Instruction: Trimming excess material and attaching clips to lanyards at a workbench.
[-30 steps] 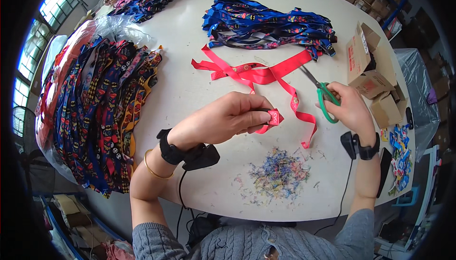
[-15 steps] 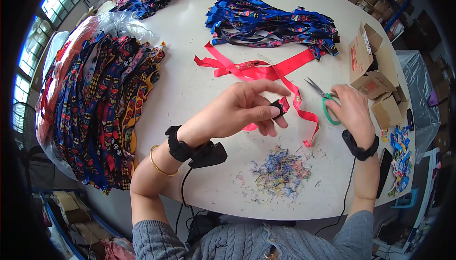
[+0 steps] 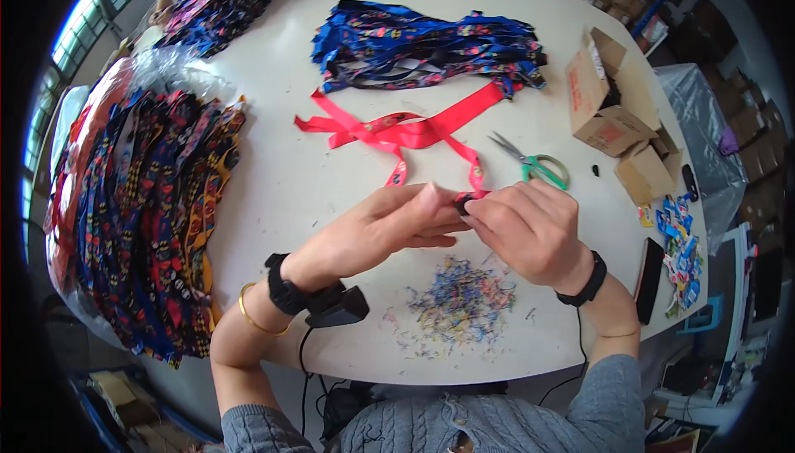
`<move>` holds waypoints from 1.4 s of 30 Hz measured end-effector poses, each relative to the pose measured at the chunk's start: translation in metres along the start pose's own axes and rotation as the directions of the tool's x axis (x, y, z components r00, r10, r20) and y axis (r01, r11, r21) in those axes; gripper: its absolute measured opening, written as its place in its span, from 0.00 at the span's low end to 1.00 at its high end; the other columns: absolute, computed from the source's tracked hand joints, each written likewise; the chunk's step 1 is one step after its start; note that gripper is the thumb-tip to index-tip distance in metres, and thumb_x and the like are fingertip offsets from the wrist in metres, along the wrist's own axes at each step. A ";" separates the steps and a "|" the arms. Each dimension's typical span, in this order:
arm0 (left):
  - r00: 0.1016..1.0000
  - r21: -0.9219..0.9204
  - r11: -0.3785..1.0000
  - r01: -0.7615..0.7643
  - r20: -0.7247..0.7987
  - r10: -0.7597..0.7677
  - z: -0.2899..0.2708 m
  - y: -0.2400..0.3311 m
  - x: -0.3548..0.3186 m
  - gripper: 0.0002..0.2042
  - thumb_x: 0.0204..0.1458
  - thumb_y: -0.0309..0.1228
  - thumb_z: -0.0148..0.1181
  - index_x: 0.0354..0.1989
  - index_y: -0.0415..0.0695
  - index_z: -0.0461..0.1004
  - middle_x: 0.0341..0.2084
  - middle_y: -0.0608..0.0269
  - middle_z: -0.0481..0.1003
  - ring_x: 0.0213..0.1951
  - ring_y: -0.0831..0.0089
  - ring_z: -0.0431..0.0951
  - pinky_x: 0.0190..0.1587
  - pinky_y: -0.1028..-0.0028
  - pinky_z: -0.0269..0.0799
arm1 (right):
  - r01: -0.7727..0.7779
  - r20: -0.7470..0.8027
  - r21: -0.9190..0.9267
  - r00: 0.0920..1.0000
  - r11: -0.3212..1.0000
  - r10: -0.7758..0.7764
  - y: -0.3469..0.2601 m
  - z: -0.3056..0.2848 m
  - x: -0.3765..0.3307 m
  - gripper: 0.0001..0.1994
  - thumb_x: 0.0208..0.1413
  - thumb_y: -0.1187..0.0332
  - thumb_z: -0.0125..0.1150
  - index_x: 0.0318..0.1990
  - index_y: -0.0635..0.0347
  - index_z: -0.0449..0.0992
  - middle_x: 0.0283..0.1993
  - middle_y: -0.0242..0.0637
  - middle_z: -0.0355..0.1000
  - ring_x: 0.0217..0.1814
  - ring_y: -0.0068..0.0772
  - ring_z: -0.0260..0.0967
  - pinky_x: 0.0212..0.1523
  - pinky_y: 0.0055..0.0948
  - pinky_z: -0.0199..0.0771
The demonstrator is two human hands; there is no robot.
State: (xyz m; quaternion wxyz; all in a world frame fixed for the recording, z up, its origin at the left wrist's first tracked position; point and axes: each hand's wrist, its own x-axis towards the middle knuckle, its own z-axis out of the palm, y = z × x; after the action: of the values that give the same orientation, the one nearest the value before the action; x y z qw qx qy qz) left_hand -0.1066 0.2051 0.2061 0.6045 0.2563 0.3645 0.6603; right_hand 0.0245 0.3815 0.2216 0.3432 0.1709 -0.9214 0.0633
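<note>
A pinkish-red printed strap (image 3: 476, 173) runs over the table, its near end up between my two hands. My left hand (image 3: 397, 223) keeps that end against its fingers, thumb raised. My right hand (image 3: 534, 231) is closed in a pinch on a small black piece (image 3: 464, 204) at the strap's end; the fingers hide most of it. Just beyond my right hand lie scissors (image 3: 545, 171) with green handles, their blades pointing to the far left. The rest of the red strap lies folded farther off.
Blue printed straps (image 3: 431, 43) lie bundled at the back. A big heap of patterned straps (image 3: 149, 221) fills the left side. Thread scraps (image 3: 464, 304) are piled near me. An open carton (image 3: 609, 105) stands at right, near small packets (image 3: 683, 246). Someone sits far left.
My right hand has left the scissors on the table and moved left to the strap end by my left hand. The view has shifted slightly, and the strap is pulled nearer my hands.
</note>
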 end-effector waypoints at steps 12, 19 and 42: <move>0.990 0.426 0.904 -0.035 -0.106 0.088 -0.007 0.001 0.005 0.09 0.55 0.29 0.56 0.38 0.35 0.74 0.36 0.61 0.77 0.38 0.79 0.76 0.41 0.79 0.71 | -0.698 -0.282 -0.142 0.708 0.702 0.647 0.086 -0.071 -0.002 0.10 0.55 0.71 0.57 0.45 0.60 0.71 0.37 0.33 0.72 0.32 0.19 0.68 0.31 0.19 0.66; 0.814 0.813 0.378 -0.442 0.187 0.550 -0.008 -0.013 0.009 0.05 0.52 0.27 0.58 0.35 0.38 0.75 0.23 0.64 0.74 0.26 0.79 0.72 0.30 0.77 0.68 | -0.622 0.467 0.742 0.747 0.249 0.474 0.021 -0.011 0.007 0.12 0.57 0.66 0.57 0.45 0.63 0.70 0.37 0.29 0.70 0.34 0.15 0.66 0.34 0.16 0.65; 0.987 0.616 0.787 -0.036 -0.102 0.124 0.001 -0.003 0.004 0.07 0.57 0.29 0.53 0.34 0.37 0.73 0.17 0.73 0.66 0.21 0.87 0.63 0.23 0.83 0.60 | -0.769 0.678 0.389 0.612 0.507 0.408 0.019 -0.012 0.000 0.10 0.59 0.66 0.53 0.31 0.65 0.69 0.23 0.30 0.67 0.22 0.18 0.64 0.25 0.18 0.65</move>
State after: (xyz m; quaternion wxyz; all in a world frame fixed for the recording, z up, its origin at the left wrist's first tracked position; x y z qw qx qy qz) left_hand -0.1044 0.2090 0.2038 0.4340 0.4073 0.5878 0.5480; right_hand 0.0254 0.4017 0.2308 -0.0375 -0.0504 -0.8911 0.4495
